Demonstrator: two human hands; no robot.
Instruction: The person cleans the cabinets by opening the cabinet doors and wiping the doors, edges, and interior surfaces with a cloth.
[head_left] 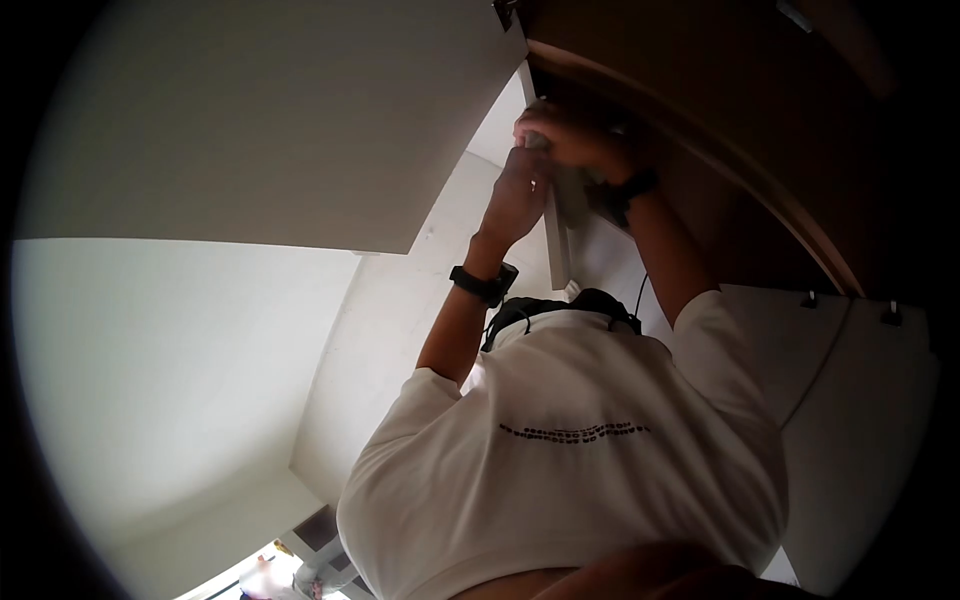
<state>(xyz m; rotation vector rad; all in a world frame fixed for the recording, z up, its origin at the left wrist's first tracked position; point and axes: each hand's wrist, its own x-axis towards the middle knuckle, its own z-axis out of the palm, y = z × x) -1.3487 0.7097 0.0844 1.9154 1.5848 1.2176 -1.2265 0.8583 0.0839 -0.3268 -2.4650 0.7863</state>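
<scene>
Beside the lower corner of a broad, flat, pale grey panel [270, 130], a long, narrow, straight-edged light grey strip [557, 245] is seen upright, its lower end near the waist of a white short-sleeved shirt [560, 490]. Its visible face looks plain, and its upper part is partly hidden by fingers. It is met by the curled right hand [575, 138] and, just below, by the bent left hand [517, 195]; whether either is closed on it cannot be told in the shadow.
</scene>
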